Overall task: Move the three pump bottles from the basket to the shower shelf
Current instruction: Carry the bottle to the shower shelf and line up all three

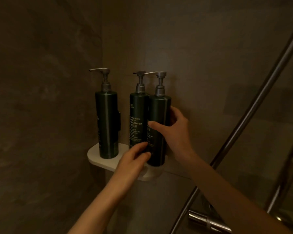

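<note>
1. The tiled shower wall [201,53] forms a dim corner behind everything, well beyond the fingers of both hands.
2. A metal shower rail [254,105] runs diagonally on the far side of the right hand, well apart from it, with a chrome valve fitting [208,222] low beneath the right forearm.
3. The pale shower shelf [98,160] juts from the corner; its bare lip lies just left of the left hand's fingers and under all three bottles.
4. The right pump bottle [157,137] stands upright at the shelf's right end. The right hand [174,132] wraps it, thumb across the front and fingers [172,114] curled round its far side, gripping it.
5. The left hand [134,159] presses against the same bottle's lower part, fingers [142,146] closed loosely on its left side, touching it.
6. The middle pump bottle [138,119], labelled body cleanser, stands upright just above the left hand's fingers, touching the held bottle.
7. The left pump bottle [107,125] stands upright on the shelf, apart from both hands, left of the left fingers.
</note>
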